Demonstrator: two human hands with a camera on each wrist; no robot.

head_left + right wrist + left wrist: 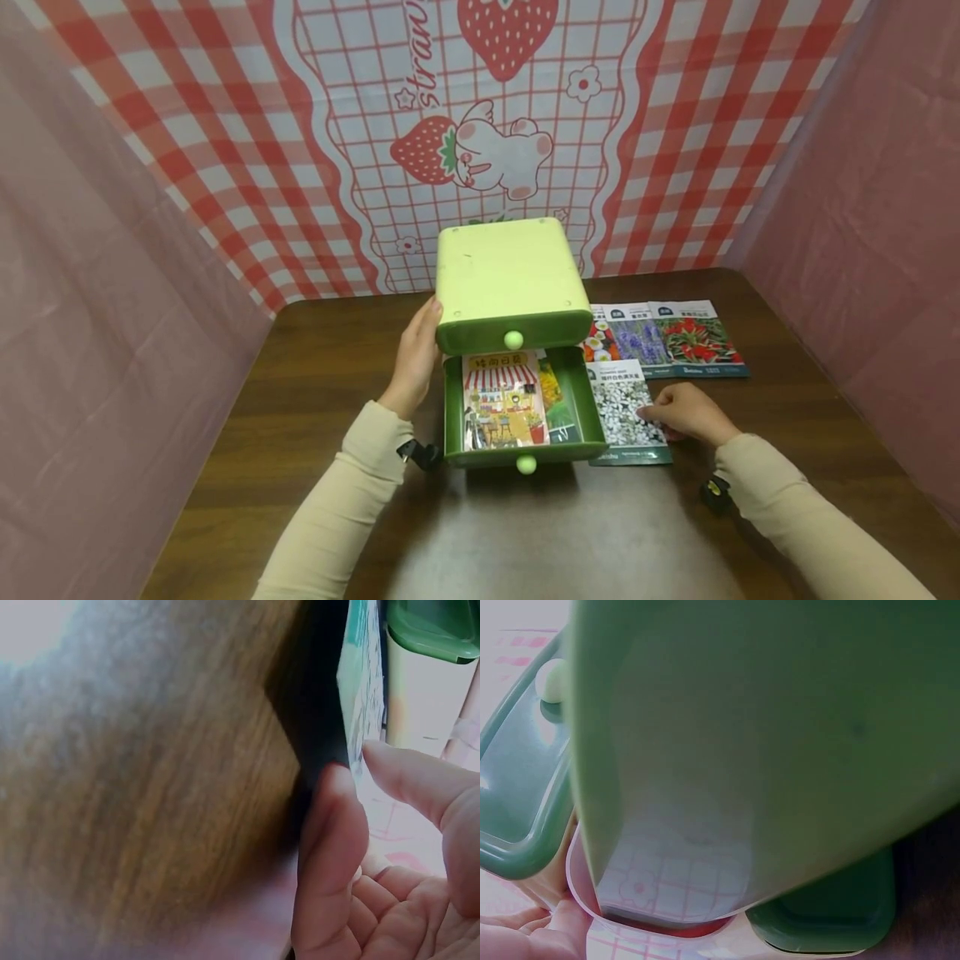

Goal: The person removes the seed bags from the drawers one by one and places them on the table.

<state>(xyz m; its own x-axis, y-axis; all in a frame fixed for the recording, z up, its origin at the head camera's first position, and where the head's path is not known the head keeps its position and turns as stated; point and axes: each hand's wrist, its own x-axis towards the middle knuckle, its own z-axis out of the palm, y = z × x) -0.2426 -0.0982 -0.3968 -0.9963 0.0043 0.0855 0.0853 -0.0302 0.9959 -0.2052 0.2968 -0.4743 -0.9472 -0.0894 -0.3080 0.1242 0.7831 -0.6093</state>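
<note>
A small pale-green cabinet stands on the table, its lower drawer pulled out and its upper drawer closed. My left hand rests along the cabinet's left side, fingers extended up toward its top edge; in the left wrist view the hand sits behind the drawer's large green side. Inside the drawer lie a packet with a striped-awning shop picture and a yellow-flower packet. Right of the drawer, my right hand pinches the edge of a white-flower seed packet between thumb and fingers, also seen in the right wrist view.
Behind that packet, several more seed packets lie on the table, among them a purple-flower one and a red-flower one. A checked strawberry cloth hangs at the back, with pink curtains at both sides.
</note>
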